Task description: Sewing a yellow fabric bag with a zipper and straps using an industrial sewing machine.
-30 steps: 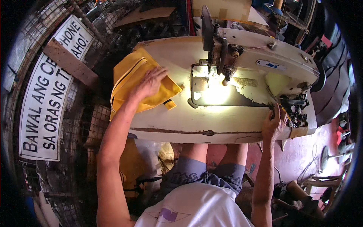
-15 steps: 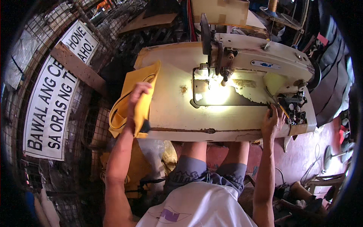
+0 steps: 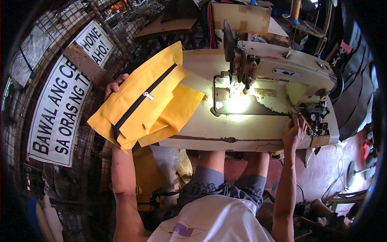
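Observation:
My left hand (image 3: 116, 86) is closed on the far-left edge of a yellow fabric pouch (image 3: 139, 101), mostly hidden behind it. A black zipper (image 3: 161, 80) with a silver pull runs slantwise across its face, and a loose flap (image 3: 181, 111) hangs to its right above the sewing machine table. At the table's right end, my right hand (image 3: 295, 130) rests with bent fingers beside a small cutting tool with a yellow handle (image 3: 305, 122). What the fingertips pinch, if anything, I cannot make out. The sewing machine (image 3: 278, 60) stands between the hands, its lamp shining on the needle area.
Dark metal thread guides (image 3: 318, 117) sit at the table's right end. A thread spool (image 3: 295, 10) stands behind the machine. Wire mesh with a white sign (image 3: 56, 113) rises at the left. Yellow fabric (image 3: 149, 173) hangs below the table, and a fan (image 3: 352, 173) stands at the far right.
My left hand has moved left and up slightly, turning and spreading the pouch so its zipper face shows. The right hand stays by the yellow-handled tool. The view has shifted a little.

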Tool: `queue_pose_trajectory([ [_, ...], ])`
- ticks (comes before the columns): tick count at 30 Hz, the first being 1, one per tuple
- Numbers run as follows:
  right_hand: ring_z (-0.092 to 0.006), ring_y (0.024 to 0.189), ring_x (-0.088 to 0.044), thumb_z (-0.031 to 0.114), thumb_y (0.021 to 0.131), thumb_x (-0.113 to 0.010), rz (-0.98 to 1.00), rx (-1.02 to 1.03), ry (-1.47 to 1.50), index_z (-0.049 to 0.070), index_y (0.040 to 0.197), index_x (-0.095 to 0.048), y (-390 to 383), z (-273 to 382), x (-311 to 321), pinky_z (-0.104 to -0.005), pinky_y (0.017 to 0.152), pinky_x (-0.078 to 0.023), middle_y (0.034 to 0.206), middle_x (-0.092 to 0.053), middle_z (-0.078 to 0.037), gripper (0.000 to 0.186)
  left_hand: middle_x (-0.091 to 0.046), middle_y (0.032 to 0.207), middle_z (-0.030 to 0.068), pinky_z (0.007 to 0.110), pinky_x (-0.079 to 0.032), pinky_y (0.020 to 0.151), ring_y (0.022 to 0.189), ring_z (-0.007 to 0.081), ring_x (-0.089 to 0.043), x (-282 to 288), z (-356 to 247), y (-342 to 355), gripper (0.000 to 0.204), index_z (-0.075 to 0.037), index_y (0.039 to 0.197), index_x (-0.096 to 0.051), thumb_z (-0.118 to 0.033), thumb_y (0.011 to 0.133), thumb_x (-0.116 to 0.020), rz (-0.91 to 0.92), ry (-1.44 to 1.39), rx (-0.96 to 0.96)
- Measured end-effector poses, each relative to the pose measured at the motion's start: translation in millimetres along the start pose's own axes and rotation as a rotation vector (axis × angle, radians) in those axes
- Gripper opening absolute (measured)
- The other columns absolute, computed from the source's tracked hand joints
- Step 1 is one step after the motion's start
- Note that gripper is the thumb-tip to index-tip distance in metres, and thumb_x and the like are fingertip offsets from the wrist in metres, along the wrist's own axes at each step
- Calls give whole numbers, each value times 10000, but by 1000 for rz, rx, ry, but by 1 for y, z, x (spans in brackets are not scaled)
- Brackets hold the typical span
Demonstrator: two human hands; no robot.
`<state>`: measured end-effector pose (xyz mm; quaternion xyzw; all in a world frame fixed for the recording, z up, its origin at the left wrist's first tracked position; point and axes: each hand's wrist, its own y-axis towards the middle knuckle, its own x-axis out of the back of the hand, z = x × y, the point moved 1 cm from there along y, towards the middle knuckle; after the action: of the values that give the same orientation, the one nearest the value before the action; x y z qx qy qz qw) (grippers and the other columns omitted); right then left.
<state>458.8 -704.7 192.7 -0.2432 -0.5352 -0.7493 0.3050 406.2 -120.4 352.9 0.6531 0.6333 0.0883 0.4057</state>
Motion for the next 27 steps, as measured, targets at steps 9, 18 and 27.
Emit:
queue_pose_trajectory([
  [9, -370, 1183, -529, 158, 839, -682, -6, -11, 18, 126, 1124, -699, 1, 3, 2, -482, 1025, -399, 1212, -614, -157, 287, -438, 1430, 212, 541, -485, 1052, 1333, 399, -458, -5, -11, 7, 116, -76, 1013, -495, -121, 953, -584, 281, -179, 103],
  [18, -374, 1193, -523, 136, 819, -691, 24, 5, 0, 115, 1128, -694, 0, 4, 5, -483, 1030, -389, 1228, -610, -153, 310, -411, 1448, 230, 535, -473, 1066, 1344, 403, -444, -11, -5, 5, 199, -76, 1045, -505, -148, 928, -648, 238, -90, 14],
  [27, -364, 1195, -520, 139, 830, -687, 11, 5, -16, 108, 1132, -693, -3, 1, 3, -486, 1018, -391, 1222, -610, -146, 304, -356, 1514, 183, 563, -412, 1112, 1434, 408, -307, 4, -13, 29, 133, -70, 1043, -541, -108, 941, -618, 549, -314, 165],
])
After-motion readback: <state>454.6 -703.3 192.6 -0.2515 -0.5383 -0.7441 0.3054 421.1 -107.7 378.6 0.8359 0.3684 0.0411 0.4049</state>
